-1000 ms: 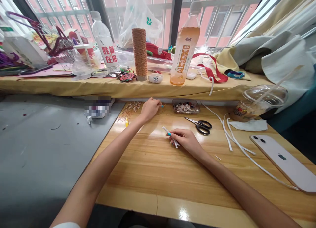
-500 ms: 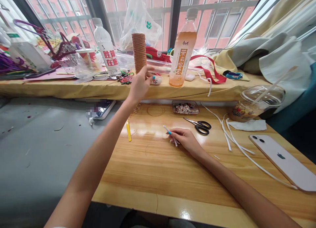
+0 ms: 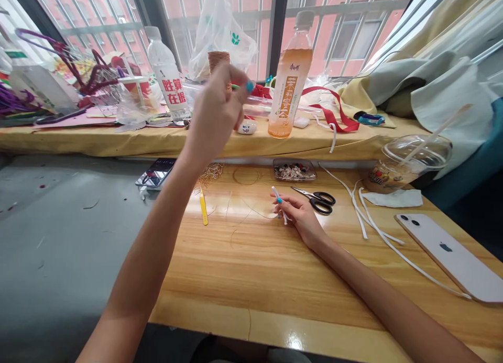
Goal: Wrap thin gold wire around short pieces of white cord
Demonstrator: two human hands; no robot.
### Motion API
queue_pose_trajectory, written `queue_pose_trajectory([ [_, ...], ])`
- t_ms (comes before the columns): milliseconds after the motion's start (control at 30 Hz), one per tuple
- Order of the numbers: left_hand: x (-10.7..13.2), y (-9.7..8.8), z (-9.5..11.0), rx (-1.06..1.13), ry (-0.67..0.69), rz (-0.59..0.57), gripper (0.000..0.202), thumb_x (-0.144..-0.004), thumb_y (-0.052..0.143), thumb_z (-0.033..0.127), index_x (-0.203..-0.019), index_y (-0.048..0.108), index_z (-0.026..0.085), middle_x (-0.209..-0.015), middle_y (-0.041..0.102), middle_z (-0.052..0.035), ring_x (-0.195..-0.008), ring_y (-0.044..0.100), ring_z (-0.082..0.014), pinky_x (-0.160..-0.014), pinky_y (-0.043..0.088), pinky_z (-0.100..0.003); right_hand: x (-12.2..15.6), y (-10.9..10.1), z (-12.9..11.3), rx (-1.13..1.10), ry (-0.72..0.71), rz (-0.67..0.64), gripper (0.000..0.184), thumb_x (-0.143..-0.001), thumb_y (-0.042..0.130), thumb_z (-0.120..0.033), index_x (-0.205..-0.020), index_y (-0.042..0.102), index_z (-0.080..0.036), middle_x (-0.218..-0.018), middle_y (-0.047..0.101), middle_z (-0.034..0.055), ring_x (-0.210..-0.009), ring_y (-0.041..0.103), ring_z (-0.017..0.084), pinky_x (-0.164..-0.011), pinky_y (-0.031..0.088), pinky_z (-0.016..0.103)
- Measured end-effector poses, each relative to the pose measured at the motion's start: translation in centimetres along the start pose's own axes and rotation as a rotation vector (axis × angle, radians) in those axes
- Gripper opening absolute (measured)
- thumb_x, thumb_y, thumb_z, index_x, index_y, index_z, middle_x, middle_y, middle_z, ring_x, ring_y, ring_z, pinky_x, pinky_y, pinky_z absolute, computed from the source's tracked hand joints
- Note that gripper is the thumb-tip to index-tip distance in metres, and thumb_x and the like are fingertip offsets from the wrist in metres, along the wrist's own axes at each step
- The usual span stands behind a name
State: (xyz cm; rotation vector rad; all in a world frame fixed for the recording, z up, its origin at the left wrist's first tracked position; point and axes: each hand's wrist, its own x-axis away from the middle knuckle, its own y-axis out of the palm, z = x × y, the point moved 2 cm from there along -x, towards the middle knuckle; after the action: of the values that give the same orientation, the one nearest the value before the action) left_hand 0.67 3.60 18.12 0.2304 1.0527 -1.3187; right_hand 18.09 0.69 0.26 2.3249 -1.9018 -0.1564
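Observation:
My left hand (image 3: pixel 216 114) is raised in the air in front of the brown thread spool (image 3: pixel 218 59), fingers pinched together; a thin thread seems to run from it down to the table, but I cannot make it out at the fingers. My right hand (image 3: pixel 298 213) rests on the wooden table (image 3: pixel 275 279), closed on a short folded white strip (image 3: pixel 280 205). A fine thread curves across the table towards that hand. Black-handled scissors (image 3: pixel 320 199) lie just right of it. A yellow stick (image 3: pixel 203 207) lies left of the hands.
On the yellow-covered sill stand a water bottle (image 3: pixel 167 75), an orange tea bottle (image 3: pixel 288 85), a plastic bag and craft clutter. A small tray of shells (image 3: pixel 294 170), white strips (image 3: pixel 365 216), a tissue, a lidded cup (image 3: pixel 408 164) and a white phone (image 3: pixel 451 253) lie to the right. Another phone (image 3: pixel 155 173) sits at the left.
My left hand rose from the table's far edge up in front of the spool, drawing thread with it. My right hand lifted the white strip slightly and shifted a little further from me.

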Motion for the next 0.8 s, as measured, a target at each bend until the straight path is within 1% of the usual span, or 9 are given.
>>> queue_pose_trajectory([
  [133,2.6,5.1,-2.4,0.121,-0.252,-0.306,0.006,-0.085,0.036,0.018,-0.084,0.042,0.016,-0.044,0.041,0.0070,-0.040,0.042,-0.0057,-0.048,0.035,-0.018,0.7,0.5,-0.9,-0.069,0.015,-0.219,0.016,-0.067,0.060,-0.034,-0.064,0.062,-0.018,-0.090,0.061,0.0064,-0.077,0.053,0.014,-0.054,0.037,0.022],
  [233,4.7,8.6,-2.6,0.216,-0.274,-0.508,0.005,-0.084,0.038,0.018,-0.082,0.042,0.016,-0.046,0.049,0.0057,-0.048,0.047,-0.0070,-0.056,0.038,-0.020,1.2,0.6,-1.1,-0.156,0.094,-0.354,0.018,-0.066,0.060,-0.035,-0.065,0.060,-0.017,-0.108,0.056,0.0085,-0.053,0.048,0.008,-0.046,0.034,0.023],
  [367,5.5,10.6,-2.9,0.111,-0.215,-0.595,0.007,-0.083,0.038,0.016,-0.082,0.045,0.016,-0.065,0.058,0.0012,-0.065,0.051,-0.0099,-0.064,0.038,-0.022,1.1,0.2,-0.8,-0.166,0.167,-0.347,0.020,-0.065,0.061,-0.037,-0.066,0.058,-0.017,-0.094,0.062,0.0083,-0.041,0.039,0.005,-0.039,0.027,0.022],
  [500,5.8,8.6,-4.5,-0.210,-0.108,-0.707,0.012,-0.082,0.040,0.023,-0.082,0.050,0.016,-0.088,0.056,-0.0043,-0.075,0.051,-0.0141,-0.062,0.036,-0.024,0.2,-0.4,-0.3,-0.146,0.146,-0.177,0.017,-0.066,0.061,-0.033,-0.071,0.064,-0.017,-0.075,0.060,0.0033,-0.046,0.040,0.006,-0.042,0.028,0.021],
  [567,7.0,6.3,-5.1,-0.371,-0.070,-0.932,0.008,-0.078,0.048,0.022,-0.081,0.053,0.016,-0.085,0.054,-0.0039,-0.069,0.050,-0.0144,-0.058,0.034,-0.024,-0.3,-0.7,-0.2,-0.153,0.104,-0.089,0.016,-0.065,0.061,-0.032,-0.071,0.065,-0.018,-0.075,0.060,0.0022,-0.049,0.041,0.006,-0.044,0.030,0.021],
  [633,9.1,3.7,-5.1,-0.372,-0.044,-1.229,0.009,-0.072,0.058,0.022,-0.079,0.055,0.018,-0.084,0.054,-0.0012,-0.063,0.050,-0.0124,-0.054,0.032,-0.022,-0.7,-1.0,-0.1,-0.166,0.081,-0.037,0.015,-0.064,0.062,-0.033,-0.071,0.065,-0.019,-0.076,0.060,0.0019,-0.050,0.040,0.007,-0.044,0.030,0.022],
  [667,10.3,2.5,-5.1,-0.386,-0.053,-1.306,0.010,-0.071,0.059,0.023,-0.079,0.055,0.018,-0.082,0.053,-0.0007,-0.060,0.049,-0.0115,-0.051,0.030,-0.021,-0.8,-1.1,-0.1,-0.173,0.081,-0.030,0.015,-0.064,0.062,-0.032,-0.071,0.065,-0.020,-0.076,0.060,0.0018,-0.050,0.040,0.007,-0.044,0.030,0.022],
  [733,12.6,0.6,-4.9,-0.469,-0.056,-1.312,0.012,-0.074,0.056,0.025,-0.082,0.054,0.017,-0.084,0.052,-0.0021,-0.059,0.048,-0.0114,-0.050,0.028,-0.022,-1.0,-1.1,0.1,-0.186,0.089,-0.039,0.014,-0.065,0.062,-0.031,-0.071,0.066,-0.019,-0.075,0.059,0.0015,-0.050,0.040,0.006,-0.045,0.030,0.022],
  [800,14.9,-0.2,-4.6,-0.554,-0.063,-1.215,0.015,-0.080,0.047,0.029,-0.082,0.051,0.015,-0.085,0.050,-0.0040,-0.059,0.047,-0.0119,-0.049,0.027,-0.023,-1.0,-1.0,0.2,-0.193,0.100,-0.064,0.013,-0.066,0.061,-0.030,-0.071,0.066,-0.019,-0.074,0.059,0.0010,-0.051,0.040,0.006,-0.045,0.029,0.022],
])
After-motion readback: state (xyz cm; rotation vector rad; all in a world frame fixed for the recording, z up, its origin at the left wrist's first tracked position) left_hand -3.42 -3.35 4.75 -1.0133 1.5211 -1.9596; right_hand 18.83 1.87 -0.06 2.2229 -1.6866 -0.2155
